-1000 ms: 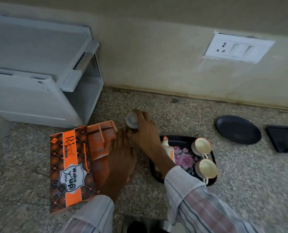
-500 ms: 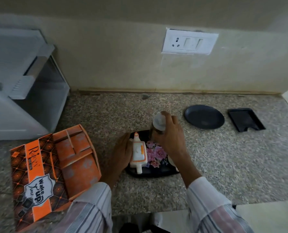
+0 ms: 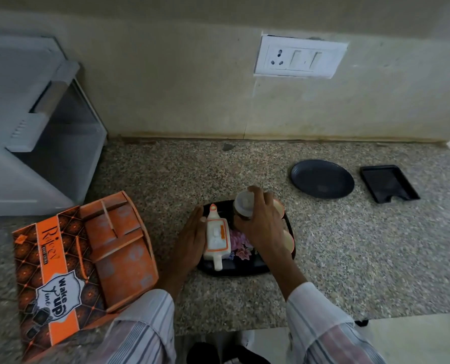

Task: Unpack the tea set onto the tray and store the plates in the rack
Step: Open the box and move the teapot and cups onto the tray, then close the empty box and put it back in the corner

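Black floral tray on granite counter: white-orange teapot, two cups at right edge. Right hand fingers clamped on lidded jar above tray. Left hand flat, fingers together, touching teapot. Orange box left; dark round plate and black rectangular tray right

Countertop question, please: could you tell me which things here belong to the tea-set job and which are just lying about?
Part of the job:
- floral tray
- teapot
- two cups
- small jar held in the right hand
- left hand beside the teapot
- orange box
- round dark plate
- square dark plate
- white rack

Just lying about:
- wall socket
- dark chip near the wall
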